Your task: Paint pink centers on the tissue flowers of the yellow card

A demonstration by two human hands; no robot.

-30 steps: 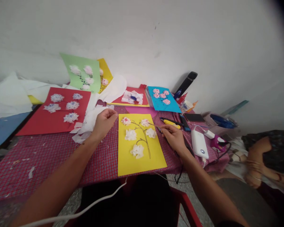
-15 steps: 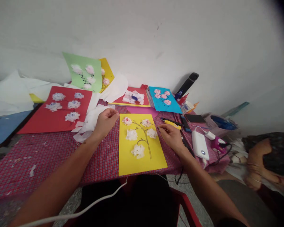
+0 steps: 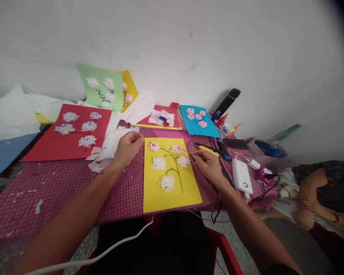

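Observation:
A yellow card [image 3: 169, 191] lies on the red checked tablecloth [image 3: 60, 191], bearing a drawn branch and several white tissue flowers [image 3: 166, 182]. My right hand [image 3: 208, 165] pinches a thin brush [image 3: 189, 152] whose tip reaches the upper right flower. My left hand [image 3: 128, 147] rests at the card's upper left edge, fingers curled together, thumb and forefinger touching the card's corner. Whether it holds anything is hidden.
A red card [image 3: 71, 133] with white flowers lies at left, green [image 3: 101, 88], yellow and blue [image 3: 197, 121] cards at the back. White tissue scraps [image 3: 109, 147] sit beside my left hand. A power bank [image 3: 241, 175], pens and a phone lie at right. Another person's arm [image 3: 312, 198] shows far right.
My right hand with the brush has shifted slightly left toward the flower. The left hand stays put. The view has barely moved.

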